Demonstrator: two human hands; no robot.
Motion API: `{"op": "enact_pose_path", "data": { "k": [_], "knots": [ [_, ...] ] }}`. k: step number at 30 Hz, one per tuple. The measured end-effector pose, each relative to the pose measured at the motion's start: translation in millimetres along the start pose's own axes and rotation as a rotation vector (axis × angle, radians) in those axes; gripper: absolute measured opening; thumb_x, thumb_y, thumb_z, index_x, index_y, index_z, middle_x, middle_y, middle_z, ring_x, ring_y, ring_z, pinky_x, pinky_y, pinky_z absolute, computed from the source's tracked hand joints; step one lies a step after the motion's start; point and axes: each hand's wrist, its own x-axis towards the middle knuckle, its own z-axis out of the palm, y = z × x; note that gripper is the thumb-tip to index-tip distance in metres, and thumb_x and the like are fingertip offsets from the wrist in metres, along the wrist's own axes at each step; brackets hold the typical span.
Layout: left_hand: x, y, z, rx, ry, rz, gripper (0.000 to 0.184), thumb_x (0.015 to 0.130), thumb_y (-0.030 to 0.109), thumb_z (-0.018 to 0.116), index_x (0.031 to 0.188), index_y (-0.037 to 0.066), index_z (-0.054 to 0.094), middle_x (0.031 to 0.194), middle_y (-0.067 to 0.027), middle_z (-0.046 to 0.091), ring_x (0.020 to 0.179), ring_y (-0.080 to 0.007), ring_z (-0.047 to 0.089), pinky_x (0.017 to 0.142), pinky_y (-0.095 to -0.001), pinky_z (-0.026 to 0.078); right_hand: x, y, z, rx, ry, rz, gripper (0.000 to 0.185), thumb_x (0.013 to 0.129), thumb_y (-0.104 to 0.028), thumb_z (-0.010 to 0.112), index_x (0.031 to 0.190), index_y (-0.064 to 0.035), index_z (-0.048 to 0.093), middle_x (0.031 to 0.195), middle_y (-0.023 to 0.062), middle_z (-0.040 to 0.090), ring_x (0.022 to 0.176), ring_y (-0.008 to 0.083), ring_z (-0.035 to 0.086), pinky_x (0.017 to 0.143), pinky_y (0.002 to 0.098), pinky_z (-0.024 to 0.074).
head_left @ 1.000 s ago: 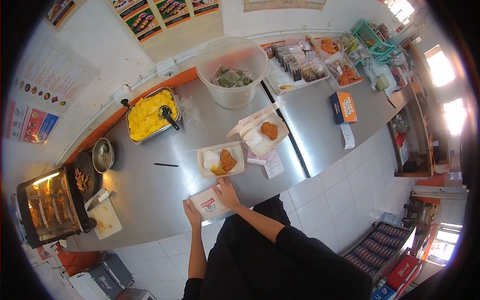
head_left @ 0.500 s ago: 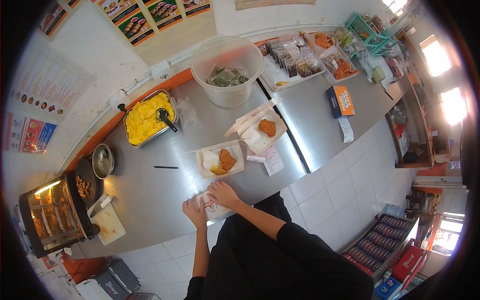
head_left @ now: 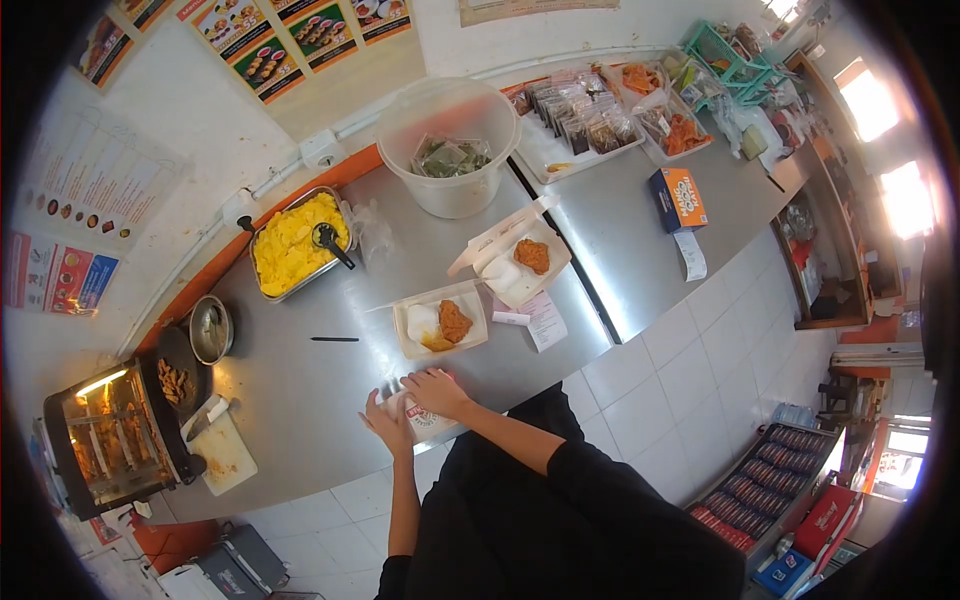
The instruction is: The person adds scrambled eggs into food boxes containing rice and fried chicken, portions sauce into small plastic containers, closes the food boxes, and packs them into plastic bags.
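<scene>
At the counter's near edge lies a white paper takeaway box (head_left: 428,424) with red print on its lid, partly covered by my hands. My left hand (head_left: 390,422) grips its left side, thumb toward the lid. Across its far edge my right hand (head_left: 437,393) holds on, fingers bent over the lid. Just beyond stands an open takeaway box (head_left: 478,302) with white rice, a piece of fried chicken (head_left: 455,321) and some yellow food. Another open takeaway box (head_left: 545,283) behind it, to the right, holds rice and fried chicken (head_left: 531,257).
Paper slips (head_left: 543,322) lie beside the open boxes. A black pen (head_left: 334,339) is on the steel counter (head_left: 285,400). Farther back are a tray of yellow food (head_left: 298,240) with a black spoon, and a clear bucket (head_left: 450,195). A lit food warmer (head_left: 115,440) stands left.
My right hand has shifted slightly left over the box's far edge. My left hand has moved a little, its thumb and fingers farther apart. The box stays at the counter edge.
</scene>
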Motion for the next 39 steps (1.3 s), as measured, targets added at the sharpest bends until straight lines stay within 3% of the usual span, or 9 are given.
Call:
{"op": "enact_pose_path", "data": {
  "k": [3, 7, 10, 22, 25, 30, 34, 37, 39],
  "knots": [
    [-4, -10, 3, 0.065, -0.06, 0.028, 0.028, 0.088, 0.021, 0.066, 0.108, 0.003, 0.064, 0.114, -0.0154, 0.059, 0.104, -0.0299, 0.055, 0.102, -0.0479, 0.036, -4, 3, -11, -0.067, 0.107, -0.075, 0.019, 0.09, -0.027, 0.055, 0.095, -0.0087, 0.057, 0.094, 0.005, 0.058, 0.09, 0.021, 0.057, 0.084, 0.0365, 0.0432],
    [-5, -14, -1, -0.295, -0.177, -0.249, 0.021, 0.088, 0.021, 0.066, 0.101, 0.005, 0.069, 0.107, -0.0145, 0.061, 0.103, -0.0294, 0.056, 0.105, -0.0477, 0.034, -6, 0, -18, -0.045, -0.035, -0.011, 0.019, 0.09, -0.027, 0.056, 0.093, -0.0082, 0.056, 0.092, 0.0051, 0.056, 0.089, 0.0209, 0.055, 0.081, 0.0353, 0.0431],
    [-5, -9, -8, -0.149, -0.008, -0.003, 0.021, 0.089, 0.02, 0.064, 0.103, 0.006, 0.069, 0.1, -0.0134, 0.062, 0.1, -0.0292, 0.056, 0.106, -0.0491, 0.034, -4, 0, -13, -0.073, -0.04, -0.005, 0.019, 0.09, -0.027, 0.056, 0.092, -0.0081, 0.056, 0.091, 0.0053, 0.054, 0.089, 0.0206, 0.054, 0.08, 0.0345, 0.0429],
    [-19, -34, 12, 0.173, -0.047, 0.059, 0.011, 0.091, 0.015, 0.058, 0.097, 0.006, 0.061, 0.096, -0.0095, 0.059, 0.1, -0.0271, 0.054, 0.112, -0.0505, 0.023, -5, -1, -12, 0.071, -0.121, 0.03, 0.025, 0.091, -0.033, 0.056, 0.093, -0.0081, 0.056, 0.088, 0.0056, 0.054, 0.089, 0.0217, 0.055, 0.079, 0.0372, 0.0451],
    [-14, -25, 10, 0.147, 0.022, 0.103, 0.014, 0.093, 0.016, 0.054, 0.101, 0.005, 0.061, 0.099, -0.0099, 0.059, 0.1, -0.0292, 0.054, 0.11, -0.0519, 0.025, -7, -1, -6, 0.052, -0.041, -0.002, 0.026, 0.092, -0.032, 0.056, 0.096, -0.0069, 0.056, 0.092, 0.007, 0.054, 0.091, 0.0231, 0.055, 0.08, 0.0381, 0.0456],
    [5, -46, 4, -0.112, -0.226, -0.014, 0.02, 0.095, 0.018, 0.053, 0.095, 0.002, 0.064, 0.095, -0.0144, 0.062, 0.091, -0.0332, 0.056, 0.09, -0.0481, 0.04, 14, -9, -31, -0.017, 0.168, -0.012, 0.029, 0.093, -0.032, 0.054, 0.099, -0.0042, 0.059, 0.114, 0.0097, 0.055, 0.102, 0.025, 0.054, 0.084, 0.036, 0.0448],
    [30, -71, -5, -0.086, -0.134, -0.09, 0.021, 0.095, 0.019, 0.054, 0.089, 0.002, 0.067, 0.091, -0.0161, 0.063, 0.085, -0.0336, 0.057, 0.076, -0.0457, 0.043, 9, 0, -36, 0.32, 0.063, 0.341, 0.035, 0.095, -0.037, 0.053, 0.091, -0.0031, 0.059, 0.096, 0.011, 0.063, 0.082, 0.0274, 0.059, 0.072, 0.0361, 0.0473],
    [73, -49, -12, 0.106, -0.119, -0.058, 0.02, 0.084, 0.015, 0.066, 0.101, 0.005, 0.066, 0.1, -0.0121, 0.065, 0.098, -0.0308, 0.059, 0.093, -0.042, 0.042, -8, 25, -23, 0.811, -0.076, 0.953, 0.041, 0.096, -0.041, 0.053, 0.08, -0.0038, 0.058, 0.071, 0.0092, 0.061, 0.058, 0.0239, 0.058, 0.054, 0.0349, 0.0464],
    [128, 47, 0, -0.211, 0.054, 0.225, 0.047, 0.079, 0.014, 0.071, 0.123, 0.007, 0.055, 0.122, -0.0139, 0.057, 0.116, -0.0346, 0.051, 0.104, -0.0438, 0.036, -15, 54, -17, 1.31, -0.113, 1.278, 0.045, 0.096, -0.043, 0.052, 0.075, -0.0045, 0.057, 0.057, 0.0067, 0.056, 0.046, 0.0201, 0.054, 0.043, 0.0336, 0.043]
  ]
}}
